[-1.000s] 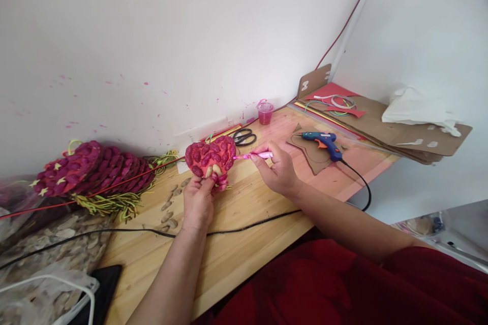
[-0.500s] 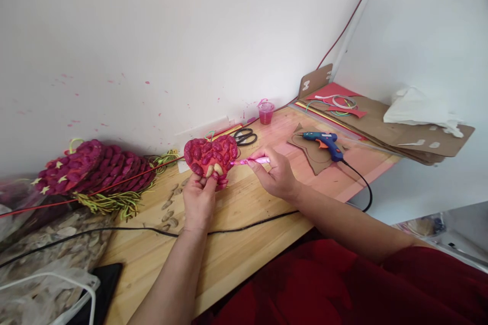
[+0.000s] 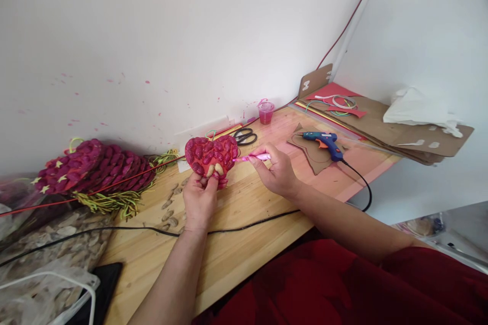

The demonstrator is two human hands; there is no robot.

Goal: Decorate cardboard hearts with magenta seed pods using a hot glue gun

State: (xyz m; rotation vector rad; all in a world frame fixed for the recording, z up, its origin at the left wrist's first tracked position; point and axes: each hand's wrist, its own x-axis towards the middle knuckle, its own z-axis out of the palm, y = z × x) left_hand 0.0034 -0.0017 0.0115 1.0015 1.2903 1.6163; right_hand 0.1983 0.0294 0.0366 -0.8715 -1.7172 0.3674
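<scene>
In my left hand [image 3: 200, 200] I hold a red heart-shaped piece [image 3: 209, 151] by its lower end, fingers closed round it. Peanuts cover its face; most are painted dark pink, and two unpainted peanuts [image 3: 215, 169] show their tan shells near my thumb. My right hand [image 3: 278, 171] is closed on a paintbrush [image 3: 261, 156] with a pink-stained handle. The brush tip is at the right edge of the heart; whether it touches I cannot tell. A plastic cup of pink paint [image 3: 266, 113] stands behind, near the wall.
A glue gun [image 3: 323, 143] lies on cut cardboard [image 3: 314, 160] at right. Black scissors [image 3: 246, 136] lie behind the heart. Stacked painted pieces [image 3: 102, 162] and a bag of peanuts [image 3: 72, 244] are at left. A black cord [image 3: 244, 227] crosses the wooden table [image 3: 236, 269].
The heart has shifted very slightly to the right in my left hand. The brush tip has risen a little along the heart's right edge.
</scene>
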